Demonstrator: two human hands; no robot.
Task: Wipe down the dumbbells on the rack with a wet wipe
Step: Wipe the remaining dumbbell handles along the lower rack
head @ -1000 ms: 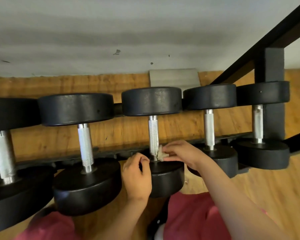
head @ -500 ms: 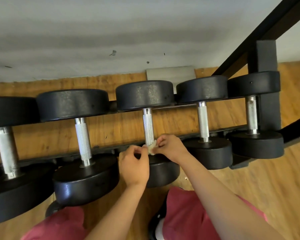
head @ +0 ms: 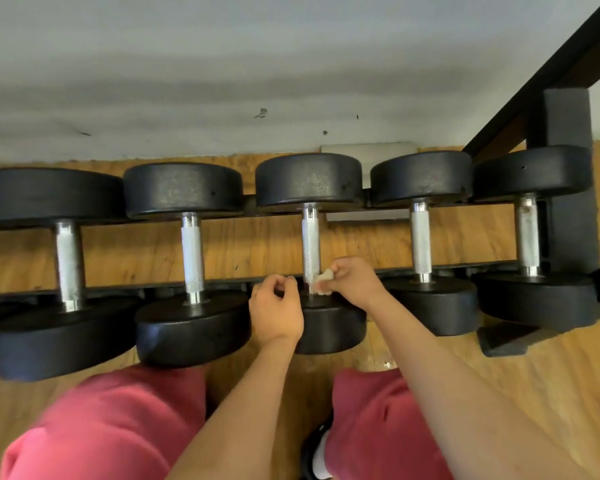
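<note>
Several black dumbbells with knurled steel handles lie side by side on a low black rack (head: 568, 216). My right hand (head: 355, 282) pinches a small crumpled wet wipe (head: 321, 280) against the near end of the middle dumbbell's handle (head: 310, 244). Just left of that handle, my left hand (head: 276, 311) hovers over the dumbbell's near head (head: 333, 327) with its fingers curled; I see nothing in it. Neighbouring dumbbells sit to the left (head: 191, 258) and to the right (head: 421, 244).
The rack stands on a wooden floor (head: 551, 393) against a grey wall (head: 222, 81). A black diagonal rack beam (head: 541, 74) rises at the upper right. My knees in red shorts (head: 118, 420) are close below the dumbbells.
Both hands stay at the near end of the middle handle. The left hand drew closer to the wipe half a second ago. The camera view shifted slightly.
</note>
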